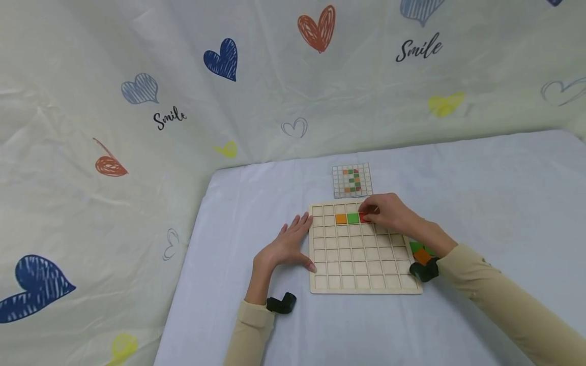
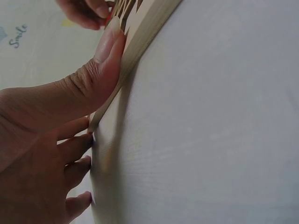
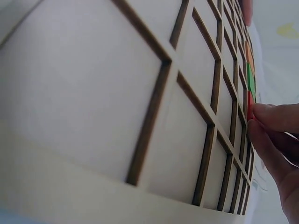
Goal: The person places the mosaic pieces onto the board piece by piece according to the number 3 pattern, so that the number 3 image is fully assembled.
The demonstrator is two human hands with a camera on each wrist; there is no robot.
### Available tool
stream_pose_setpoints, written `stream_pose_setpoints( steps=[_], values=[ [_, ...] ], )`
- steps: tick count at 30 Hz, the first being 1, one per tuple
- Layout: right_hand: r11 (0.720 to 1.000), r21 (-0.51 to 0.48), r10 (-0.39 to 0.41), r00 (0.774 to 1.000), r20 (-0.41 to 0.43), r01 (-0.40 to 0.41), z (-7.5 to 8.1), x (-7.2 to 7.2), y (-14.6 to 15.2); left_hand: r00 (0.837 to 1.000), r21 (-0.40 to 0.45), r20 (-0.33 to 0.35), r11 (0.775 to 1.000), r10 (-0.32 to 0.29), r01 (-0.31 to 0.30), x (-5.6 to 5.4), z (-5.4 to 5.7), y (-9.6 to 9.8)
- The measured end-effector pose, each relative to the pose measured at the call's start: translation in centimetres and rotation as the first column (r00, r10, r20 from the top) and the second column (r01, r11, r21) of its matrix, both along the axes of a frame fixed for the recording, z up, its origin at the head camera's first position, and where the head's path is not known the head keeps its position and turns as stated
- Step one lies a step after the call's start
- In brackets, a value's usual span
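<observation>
A wooden grid board (image 1: pixel 352 254) lies on the white cloth. In its upper part an orange tile (image 1: pixel 341 218), a green tile (image 1: pixel 353 218) and a red tile (image 1: pixel 363 217) form a row. My right hand (image 1: pixel 389 212) pinches the red tile (image 3: pixel 250 105) at the row's right end, thumb and fingertips covering part of it. Along the board's left edge my left hand (image 1: pixel 286 246) is spread, its thumb (image 2: pixel 110 56) on the rim and its straight fingers against the side.
Behind the board lies a small printed pattern card (image 1: pixel 336 183) with coloured squares on a grid. Loose green and orange tiles (image 1: pixel 422 256) lie by the board's right edge, partly hidden under my right wrist. A heart-printed cloth (image 1: pixel 256 101) hangs behind the table.
</observation>
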State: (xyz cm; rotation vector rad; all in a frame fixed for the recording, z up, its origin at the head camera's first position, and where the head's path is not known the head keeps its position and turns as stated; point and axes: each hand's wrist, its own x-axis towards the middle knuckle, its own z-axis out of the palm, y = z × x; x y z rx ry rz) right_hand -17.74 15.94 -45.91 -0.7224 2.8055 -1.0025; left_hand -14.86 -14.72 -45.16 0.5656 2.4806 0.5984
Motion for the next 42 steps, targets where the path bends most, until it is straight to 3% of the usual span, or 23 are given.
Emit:
stream_pose_setpoints(
  steps=[15, 29, 42],
  values=[
    [0.999, -0.022, -0.043, 0.999, 0.001, 0.043, 0.4, 0.8, 0.5, 1.000, 0.004, 0.005, 1.000, 0.002, -0.002, 0.0, 0.0, -0.1],
    [0.999, -0.017, -0.030, 1.000, 0.002, 0.030, 0.4, 1.1, 1.0, 1.000, 0.005, 0.004, 1.000, 0.005, -0.005, 0.0, 0.0, -0.1],
    [0.997, 0.016, -0.080, 0.995, -0.054, 0.081, 0.9, 2.9, 3.6, 1.000, -0.002, -0.003, 1.000, 0.005, -0.005, 0.1, -0.1, 0.0]
  ],
)
